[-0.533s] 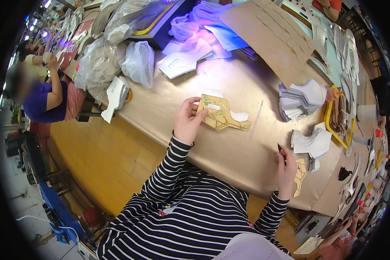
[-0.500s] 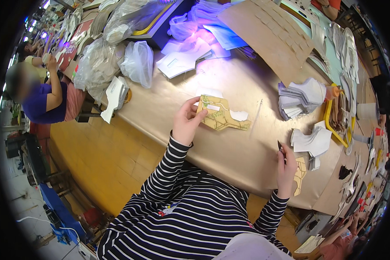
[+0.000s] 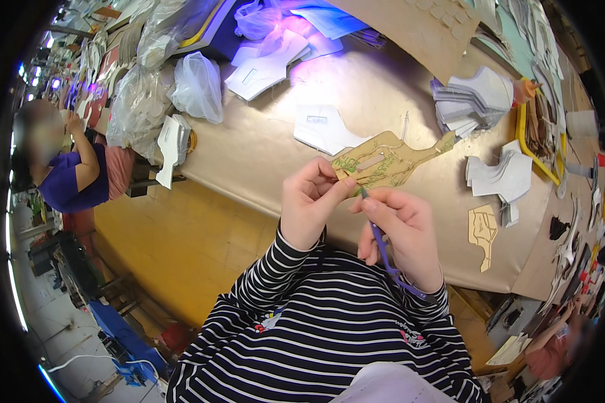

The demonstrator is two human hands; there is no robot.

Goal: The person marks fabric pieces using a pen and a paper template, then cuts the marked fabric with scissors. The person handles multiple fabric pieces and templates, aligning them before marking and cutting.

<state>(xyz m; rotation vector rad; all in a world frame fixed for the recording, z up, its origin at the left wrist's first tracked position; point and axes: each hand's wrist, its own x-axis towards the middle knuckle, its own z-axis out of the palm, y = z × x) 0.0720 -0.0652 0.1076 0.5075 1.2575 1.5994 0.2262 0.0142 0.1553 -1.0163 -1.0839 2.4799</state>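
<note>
My left hand (image 3: 308, 203) pinches the near left end of a tan cut piece (image 3: 390, 161) with green printing and a narrow pale slot. The piece is tilted above the gold-brown table, its narrow arm pointing to the right. In my right hand (image 3: 403, 228) is a slim purple tool, apparently thread snips (image 3: 382, 247), its tip at the piece's near edge beside my left fingertips. A few white cut pieces (image 3: 319, 131) lie just behind the tan one. A yellow template-like piece (image 3: 483, 232) with dark outlines lies to the right of my right hand.
Grey-white stacked pieces (image 3: 474, 101) and another white stack (image 3: 501, 171) lie at the right, near a yellow-rimmed tray (image 3: 521, 138). Clear plastic bags (image 3: 198, 87) stand at the back left. A person in purple (image 3: 77, 174) sits at the left. Large brown sheet (image 3: 417, 33) at the back.
My right hand has moved left from beside the yellow piece and brought the snips to the tan piece. My left hand has drawn the tan piece nearer and turned it.
</note>
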